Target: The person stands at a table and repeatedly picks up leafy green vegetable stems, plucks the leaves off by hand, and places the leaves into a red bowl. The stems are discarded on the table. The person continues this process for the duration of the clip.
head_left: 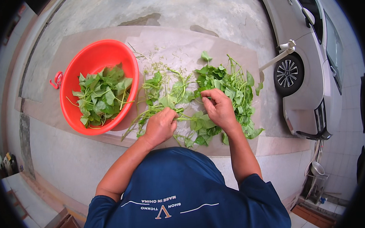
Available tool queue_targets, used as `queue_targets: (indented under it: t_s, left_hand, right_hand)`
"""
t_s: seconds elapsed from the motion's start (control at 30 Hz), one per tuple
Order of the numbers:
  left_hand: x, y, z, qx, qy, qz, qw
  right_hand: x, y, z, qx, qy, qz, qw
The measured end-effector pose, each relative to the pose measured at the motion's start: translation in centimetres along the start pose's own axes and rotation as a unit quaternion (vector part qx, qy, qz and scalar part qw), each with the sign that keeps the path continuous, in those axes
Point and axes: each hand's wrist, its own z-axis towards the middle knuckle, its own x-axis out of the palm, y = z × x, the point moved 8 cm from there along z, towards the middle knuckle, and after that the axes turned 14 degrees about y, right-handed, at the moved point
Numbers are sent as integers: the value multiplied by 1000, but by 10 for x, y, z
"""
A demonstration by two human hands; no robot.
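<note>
My left hand (162,126) is closed on a leafy green stem, whose stalk runs right towards broad leaves (201,121). To its right, my right hand (218,108) is raised over the greens with thumb and forefinger close together; whether anything thin is between them cannot be told. A large heap of leafy greens (238,90) lies beside and beyond my right hand. Looser stems and leaves (152,87) are spread beyond my left hand. On the left, a red plastic basin (128,64) holds a pile of picked leaves (103,96).
The greens and basin rest on a brownish sheet-covered surface (84,35). Small stem scraps (159,66) are scattered near its middle. A red object (57,79) is left of the basin. A pale pole (276,59) stands at the right edge, with a parked car (304,105) beyond.
</note>
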Motion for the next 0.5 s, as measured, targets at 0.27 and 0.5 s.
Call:
queue_targets:
  t_s: [0.27, 0.5]
  left_hand:
    - [-8, 9, 12, -44, -29, -24, 998]
    - [-12, 12, 15, -47, -26, -68, 996]
  right_hand:
    - [41, 44, -7, -104, 66, -177, 976]
    - [71, 32, -1, -113, 84, -213, 967]
